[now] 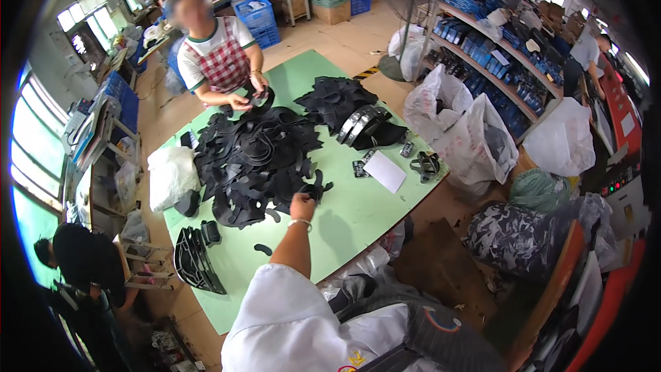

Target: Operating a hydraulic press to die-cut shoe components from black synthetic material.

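My left hand (301, 208), with a bracelet at its wrist, reaches over the green table (344, 224). Its fingers are closed on a black curved piece (317, 187) at the near right edge of a large heap of black cut pieces (258, 148). The heap partly hides what I grip. A single curved black piece (263, 249) lies apart, left of my forearm. My right hand is out of view. Across the table, a person in a checked apron (224, 62) holds a black piece (261, 100) in both hands.
A second black heap (337, 100), stacked black bands (365, 124), and a white sheet (385, 171) occupy the table's right half. At its left are a white bag (172, 178) and black ribbed parts (196, 258). Stuffed sacks (475, 141) and shelving (489, 62) stand to the right.
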### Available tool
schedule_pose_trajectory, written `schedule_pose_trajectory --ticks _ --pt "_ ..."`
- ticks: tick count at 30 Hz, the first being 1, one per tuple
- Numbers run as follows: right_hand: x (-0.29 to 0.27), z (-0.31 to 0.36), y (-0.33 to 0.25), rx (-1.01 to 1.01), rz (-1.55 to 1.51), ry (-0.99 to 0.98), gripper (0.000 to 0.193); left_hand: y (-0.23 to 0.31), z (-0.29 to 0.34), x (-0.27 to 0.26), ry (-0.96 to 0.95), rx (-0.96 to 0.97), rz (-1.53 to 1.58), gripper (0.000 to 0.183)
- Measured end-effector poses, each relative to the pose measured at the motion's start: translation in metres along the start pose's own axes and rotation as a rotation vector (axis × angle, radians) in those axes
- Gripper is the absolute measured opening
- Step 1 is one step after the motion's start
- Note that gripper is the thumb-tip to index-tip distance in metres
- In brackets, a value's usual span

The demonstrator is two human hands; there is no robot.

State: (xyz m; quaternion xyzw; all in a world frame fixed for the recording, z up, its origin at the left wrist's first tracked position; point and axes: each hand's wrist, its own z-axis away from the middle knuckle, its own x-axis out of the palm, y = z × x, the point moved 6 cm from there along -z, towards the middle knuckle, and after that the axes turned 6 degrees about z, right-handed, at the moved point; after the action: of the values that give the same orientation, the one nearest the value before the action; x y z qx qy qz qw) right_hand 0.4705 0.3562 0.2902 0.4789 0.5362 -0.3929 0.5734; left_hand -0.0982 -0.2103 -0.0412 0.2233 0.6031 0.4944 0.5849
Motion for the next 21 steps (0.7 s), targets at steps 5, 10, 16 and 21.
schedule_pose_trajectory --ticks 5,10,16,21 --pt "0.013 -0.003 -0.011 0.109 0.131 -0.040 0.078 0.023 -0.045 0.005 -0.059 -0.440 0.596 0.029" --pt "0.028 0.005 0.061 -0.508 0.043 0.575 0.074 0.073 -0.102 0.025 0.079 -0.546 1.239 0.027" --pt "0.002 0.013 -0.023 0.056 0.061 -0.004 0.074 0.089 -0.168 -0.029 0.350 -0.493 1.260 0.042" --pt "0.000 0.013 -0.022 0.122 -0.002 -0.031 0.075 0.083 -0.181 -0.042 0.401 -0.588 1.388 0.042"
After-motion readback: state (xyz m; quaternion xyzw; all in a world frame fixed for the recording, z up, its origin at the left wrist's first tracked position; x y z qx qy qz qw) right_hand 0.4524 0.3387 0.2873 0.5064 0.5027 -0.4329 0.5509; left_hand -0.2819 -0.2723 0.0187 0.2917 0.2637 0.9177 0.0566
